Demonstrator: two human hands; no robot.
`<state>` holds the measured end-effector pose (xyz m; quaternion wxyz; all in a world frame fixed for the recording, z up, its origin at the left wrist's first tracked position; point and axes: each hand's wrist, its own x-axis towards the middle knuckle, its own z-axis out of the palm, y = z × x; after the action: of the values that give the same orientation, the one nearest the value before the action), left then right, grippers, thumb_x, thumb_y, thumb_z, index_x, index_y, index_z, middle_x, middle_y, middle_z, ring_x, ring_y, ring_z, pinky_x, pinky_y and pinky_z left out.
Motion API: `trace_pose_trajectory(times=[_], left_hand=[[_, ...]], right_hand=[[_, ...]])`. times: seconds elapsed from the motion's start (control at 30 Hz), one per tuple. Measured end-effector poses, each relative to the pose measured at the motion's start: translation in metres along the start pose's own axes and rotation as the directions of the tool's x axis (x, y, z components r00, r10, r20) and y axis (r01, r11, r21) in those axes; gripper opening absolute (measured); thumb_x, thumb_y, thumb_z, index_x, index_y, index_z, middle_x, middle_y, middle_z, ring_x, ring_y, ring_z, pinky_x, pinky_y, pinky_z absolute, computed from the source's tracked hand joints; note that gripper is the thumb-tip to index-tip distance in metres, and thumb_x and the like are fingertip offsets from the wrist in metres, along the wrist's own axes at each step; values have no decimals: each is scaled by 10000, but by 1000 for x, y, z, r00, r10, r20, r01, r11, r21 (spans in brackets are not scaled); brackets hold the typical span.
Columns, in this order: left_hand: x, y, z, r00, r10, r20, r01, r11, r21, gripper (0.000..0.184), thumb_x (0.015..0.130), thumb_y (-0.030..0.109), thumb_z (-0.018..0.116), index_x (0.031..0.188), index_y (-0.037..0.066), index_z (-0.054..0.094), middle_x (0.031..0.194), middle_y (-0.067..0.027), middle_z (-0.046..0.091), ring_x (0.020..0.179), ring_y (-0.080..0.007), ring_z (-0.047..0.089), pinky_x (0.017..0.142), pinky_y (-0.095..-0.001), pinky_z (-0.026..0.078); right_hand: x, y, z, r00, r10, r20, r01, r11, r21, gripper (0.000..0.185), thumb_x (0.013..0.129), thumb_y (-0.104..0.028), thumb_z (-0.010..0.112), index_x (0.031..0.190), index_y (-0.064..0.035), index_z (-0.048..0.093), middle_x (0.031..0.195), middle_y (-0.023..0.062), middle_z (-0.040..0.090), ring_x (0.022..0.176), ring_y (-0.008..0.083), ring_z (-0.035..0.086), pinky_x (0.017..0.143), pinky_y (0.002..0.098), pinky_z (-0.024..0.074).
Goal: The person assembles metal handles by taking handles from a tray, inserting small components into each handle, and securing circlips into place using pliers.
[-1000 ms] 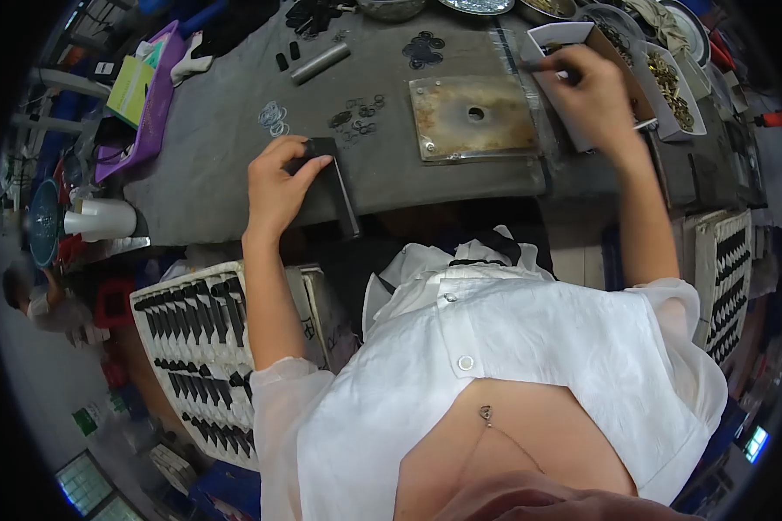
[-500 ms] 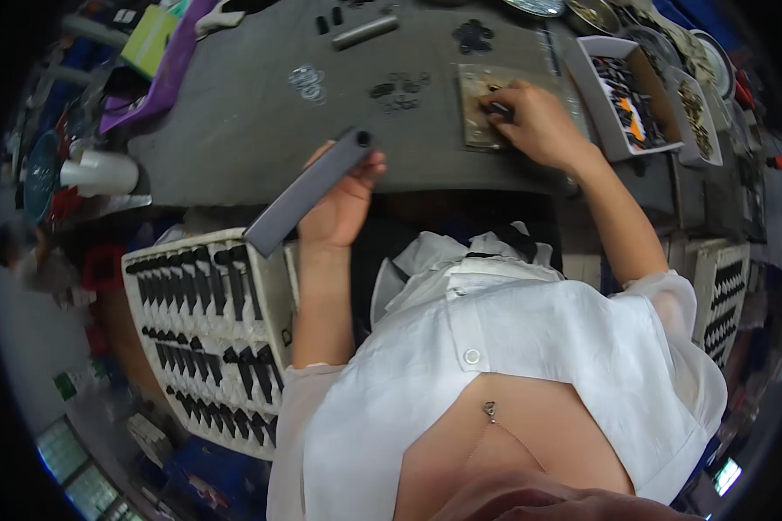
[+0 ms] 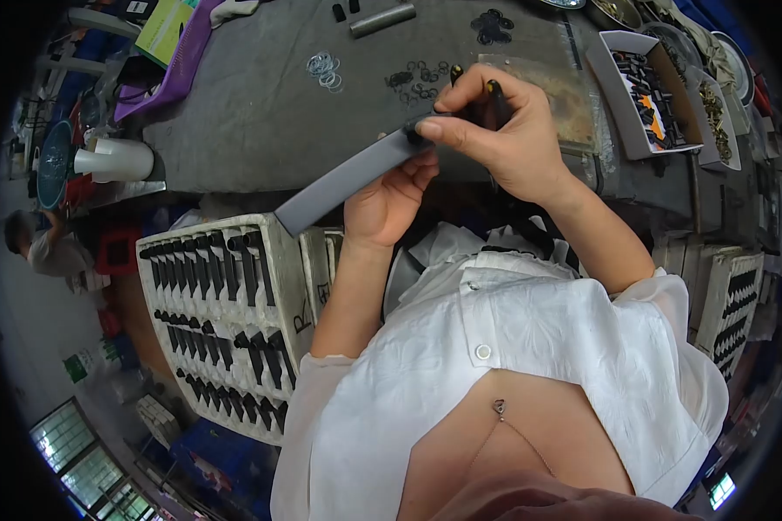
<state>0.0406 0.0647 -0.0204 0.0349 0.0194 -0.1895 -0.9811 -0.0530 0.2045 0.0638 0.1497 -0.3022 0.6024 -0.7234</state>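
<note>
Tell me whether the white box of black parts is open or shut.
Open: no lid covers the white box, and black parts show inside.

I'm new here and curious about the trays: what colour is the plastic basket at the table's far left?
The basket is purple, seen best in the head view.

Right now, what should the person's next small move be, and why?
Probably a light press with the right thumb on the dark end of the long flat grey bar. The left hand supports the bar near there, and the right hand already touches it, though its grip also holds a dark yellow-marked tool.
</note>
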Motion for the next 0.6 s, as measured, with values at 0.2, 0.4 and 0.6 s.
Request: trace_pose_trajectory(times=[0.2,0.4,0.6], left_hand=[[6,5,6,992,112,-63,-102,982,157,249,923,227,530,1004,10,622,966,-133,663,864,-227,657,780,-327,545],[2,31,5,965,235,-117,-132,820,557,129,878,80,593,963,-7,637,921,-106,666,815,-200,647,799,-276,517],[4,50,0,857,516,11,-220,346,912,95,765,-10,712,854,-31,688,871,-64,650,771,-109,591,706,-222,472]], right_hand=[[-8,10,-1,1000,-23,13,24,991,-129,165,752,-112,745,760,-3,621,718,17,631,668,55,553,603,208,450],[-3,18,7,961,244,-133,-259,959,-112,208,783,-172,728,719,13,655,648,30,630,632,59,545,575,218,433],[6,40,20,852,520,-59,-519,854,36,240,832,-232,677,849,7,659,633,8,566,547,64,489,467,207,376]])
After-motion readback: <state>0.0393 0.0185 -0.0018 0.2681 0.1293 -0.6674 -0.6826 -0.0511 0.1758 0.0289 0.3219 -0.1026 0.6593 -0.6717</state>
